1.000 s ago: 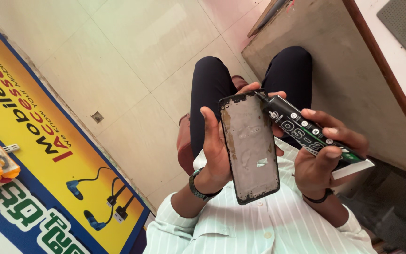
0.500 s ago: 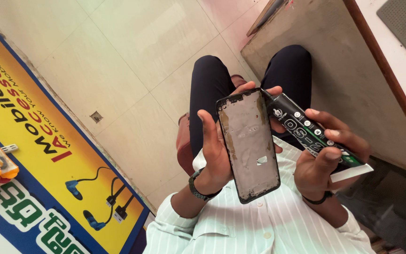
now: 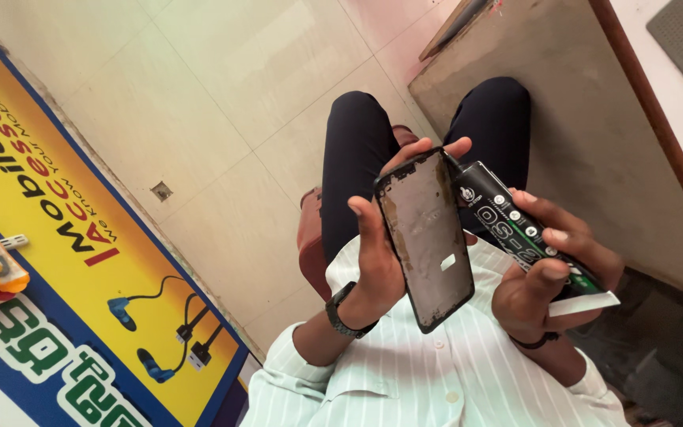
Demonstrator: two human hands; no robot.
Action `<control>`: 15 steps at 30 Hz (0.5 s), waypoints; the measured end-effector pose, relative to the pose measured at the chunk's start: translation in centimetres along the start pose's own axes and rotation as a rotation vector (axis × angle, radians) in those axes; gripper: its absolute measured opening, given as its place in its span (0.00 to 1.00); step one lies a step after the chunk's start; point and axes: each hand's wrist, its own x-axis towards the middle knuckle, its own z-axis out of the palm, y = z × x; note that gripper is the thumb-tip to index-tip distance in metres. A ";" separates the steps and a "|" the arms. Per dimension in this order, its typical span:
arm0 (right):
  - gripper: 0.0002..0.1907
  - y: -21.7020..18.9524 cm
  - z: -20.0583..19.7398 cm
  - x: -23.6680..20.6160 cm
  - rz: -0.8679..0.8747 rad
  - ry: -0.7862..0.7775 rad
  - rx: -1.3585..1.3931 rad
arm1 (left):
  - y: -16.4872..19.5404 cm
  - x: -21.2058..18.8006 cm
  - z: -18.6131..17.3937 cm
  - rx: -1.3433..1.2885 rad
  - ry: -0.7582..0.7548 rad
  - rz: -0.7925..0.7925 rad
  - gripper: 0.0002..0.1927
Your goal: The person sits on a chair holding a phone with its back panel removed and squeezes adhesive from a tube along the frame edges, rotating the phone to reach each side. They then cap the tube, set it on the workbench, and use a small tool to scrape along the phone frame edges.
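Note:
My left hand grips a black phone frame by its edges, inner side up, showing a scuffed brownish metal plate. My right hand holds a black and green glue tube, squeezed near its flat crimped end. The tube's nozzle end points at the upper right edge of the frame, touching or nearly touching it. Both hands hover above my lap, over dark trousers and a white striped shirt. A black band sits on my left wrist.
A yellow and blue poster with drawn earphones lies along the left. Beige floor tiles spread beneath my legs. A brownish counter side with a wooden top edge stands at the right. A reddish stool shows under my leg.
The hands, phone frame and tube have stayed nearly still; the tube's nozzle has stayed at the frame's upper right edge.

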 end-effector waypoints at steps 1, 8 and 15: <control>0.20 0.0 0.1 0.0 -0.006 -0.005 -0.006 | 0.0 0.1 0.0 -0.008 0.008 0.003 0.45; 0.20 0.2 0.4 -0.4 -0.037 0.001 -0.052 | 0.0 0.1 0.0 -0.036 -0.004 0.038 0.43; 0.20 1.5 0.5 -0.6 -0.060 0.141 0.018 | 0.3 0.4 0.3 -0.108 -0.027 0.032 0.44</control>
